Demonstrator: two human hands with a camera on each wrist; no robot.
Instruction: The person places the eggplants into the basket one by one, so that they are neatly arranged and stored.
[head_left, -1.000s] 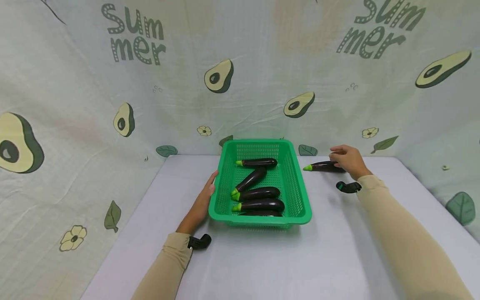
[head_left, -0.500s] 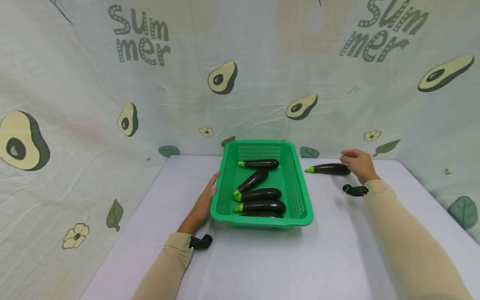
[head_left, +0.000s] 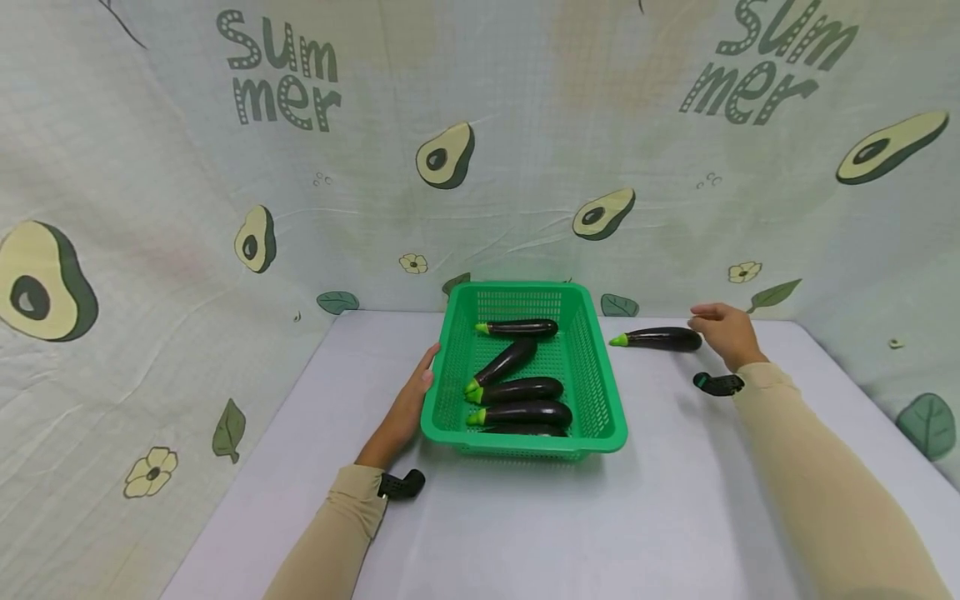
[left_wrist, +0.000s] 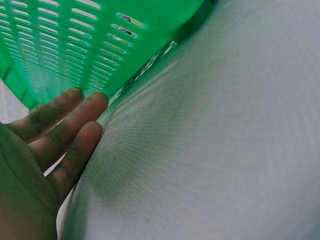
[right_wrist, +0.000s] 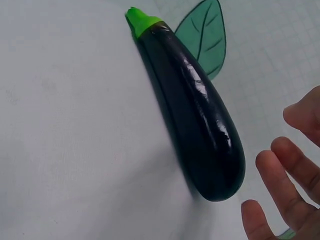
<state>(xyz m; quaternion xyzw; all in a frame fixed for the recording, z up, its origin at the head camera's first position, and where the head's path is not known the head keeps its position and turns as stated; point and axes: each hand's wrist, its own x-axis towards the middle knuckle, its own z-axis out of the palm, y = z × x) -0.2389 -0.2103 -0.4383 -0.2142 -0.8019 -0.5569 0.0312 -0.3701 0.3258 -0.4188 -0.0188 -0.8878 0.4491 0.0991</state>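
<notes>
A green plastic basket [head_left: 523,443] with slotted walls stands mid-table and holds several dark eggplants [head_left: 525,412] with bright green caps. At its left wall is my left hand [head_left: 410,400]; in the left wrist view the fingers [left_wrist: 75,112] lie extended right at the slotted wall. One more eggplant [right_wrist: 192,110] lies on the white table to the right of the basket, green end pointing left. My right hand [head_left: 726,335] is just beyond its rounded end, fingers apart and loosely bent, holding nothing; in the right wrist view a gap shows between fingertips [right_wrist: 267,160] and eggplant.
The white table [head_left: 525,533] ends at a hanging cloth [head_left: 517,75] printed with avocados, leaves and "summer" lettering, behind and at both sides. The basket's raised rim stands between the two hands. A dark wrist camera [head_left: 718,384] sits at the right wrist.
My right hand has moved right, away from over the eggplant, leaving it on the table. The left hand stays at the basket. The head view has shifted slightly.
</notes>
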